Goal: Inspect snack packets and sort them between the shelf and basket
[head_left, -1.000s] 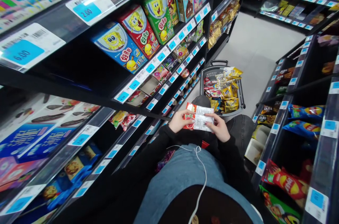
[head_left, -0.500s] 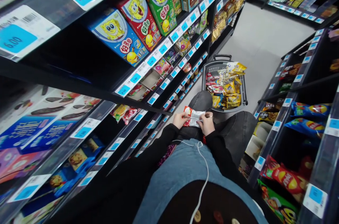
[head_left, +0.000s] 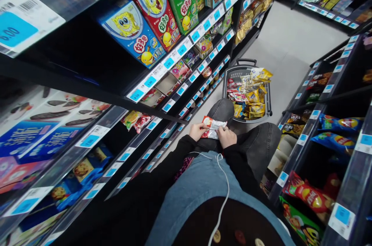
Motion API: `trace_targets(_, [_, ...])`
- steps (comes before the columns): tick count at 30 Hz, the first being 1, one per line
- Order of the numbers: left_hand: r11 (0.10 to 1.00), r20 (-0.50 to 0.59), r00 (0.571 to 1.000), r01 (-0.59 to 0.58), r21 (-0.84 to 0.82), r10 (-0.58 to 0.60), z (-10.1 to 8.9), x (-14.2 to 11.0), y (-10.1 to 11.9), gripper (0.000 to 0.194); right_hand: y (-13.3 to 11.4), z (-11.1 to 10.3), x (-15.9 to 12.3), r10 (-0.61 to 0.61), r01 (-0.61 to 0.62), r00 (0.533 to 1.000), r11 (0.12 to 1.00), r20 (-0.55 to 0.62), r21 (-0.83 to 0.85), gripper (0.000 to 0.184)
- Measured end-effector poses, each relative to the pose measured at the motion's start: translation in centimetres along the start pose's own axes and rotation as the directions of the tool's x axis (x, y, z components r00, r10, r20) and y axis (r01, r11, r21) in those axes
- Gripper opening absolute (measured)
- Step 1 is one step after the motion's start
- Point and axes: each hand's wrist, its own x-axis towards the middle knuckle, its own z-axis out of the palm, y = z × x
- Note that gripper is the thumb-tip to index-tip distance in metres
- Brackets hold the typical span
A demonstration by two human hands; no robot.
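A red and white snack packet [head_left: 213, 127] lies between both my hands, low over my knees in grey trousers. My left hand [head_left: 197, 131] grips its left end with the fingers curled round it. My right hand [head_left: 227, 136] pinches its right side from above. Just beyond my knees a grey shopping basket [head_left: 267, 103] stands on the floor, heaped with yellow and red snack packets [head_left: 248, 92].
Black shelves with blue price tags rise on my left, holding cartoon snack boxes [head_left: 145, 28] and biscuit packs [head_left: 35, 129]. Shelves on my right hold crisp bags [head_left: 340, 125]. A narrow pale floor aisle [head_left: 285, 52] runs ahead past the basket. A white cable [head_left: 223, 195] hangs down my front.
My hands have drawn in closer together over my knees with the packet, which now looks smaller and more folded. The view has tilted slightly down and left.
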Motion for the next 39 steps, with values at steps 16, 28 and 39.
trace_targets(16, [1.0, 0.09, 0.996, -0.006, 0.023, 0.004, -0.8, 0.5, 0.2, 0.009, 5.7, 0.3, 0.5, -0.514, 0.513, 0.857, 0.849, -0.03, 0.128, 0.021])
trace_targets(28, [0.778, 0.1, 0.925, -0.363, 0.513, 0.366, -1.5, -0.6, 1.7, 0.016, 2.4, 2.2, -0.9, 0.009, 0.086, 0.988, 0.805, -0.157, 0.587, 0.011])
trace_targets(39, [0.519, 0.437, 0.81, -0.586, 0.623, 0.39, 0.3, -0.5, 3.6, 0.028, 2.7, 2.2, -0.8, -0.189, 0.225, 0.971, 0.932, -0.147, 0.285, 0.021])
